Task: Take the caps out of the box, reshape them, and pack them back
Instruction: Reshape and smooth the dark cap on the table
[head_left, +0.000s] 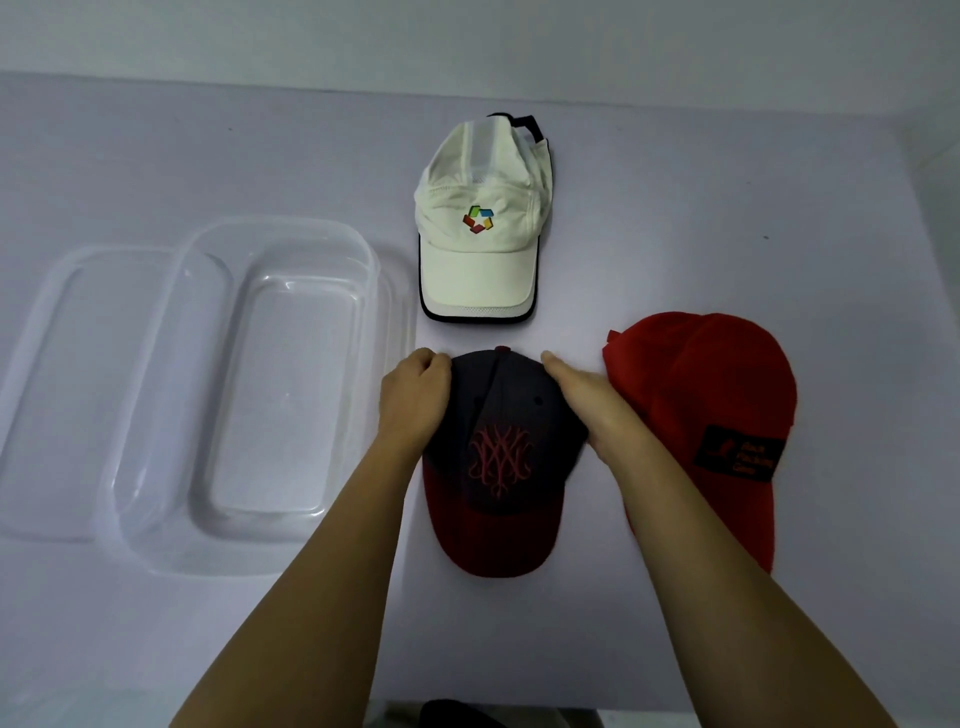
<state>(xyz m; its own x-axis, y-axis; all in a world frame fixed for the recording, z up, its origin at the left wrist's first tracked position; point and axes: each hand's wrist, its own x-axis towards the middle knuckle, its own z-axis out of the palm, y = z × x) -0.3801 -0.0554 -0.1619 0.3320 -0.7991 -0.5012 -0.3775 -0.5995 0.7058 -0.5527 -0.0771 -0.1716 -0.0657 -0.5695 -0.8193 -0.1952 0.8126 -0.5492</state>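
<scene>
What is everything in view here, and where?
white cap: one, white with dark trim, far centre of the table
navy cap: one, navy crown and red brim, near centre, between the hands
red cap: one, red with a black patch, right of the navy cap
clear box: one, transparent, empty, left side
clear lid: one, transparent, far left, overlapping the box
table: one, pale lilac, under everything
left hand: one, grips the navy cap's crown at its left
right hand: one, fingers straight along the crown's right side
</scene>
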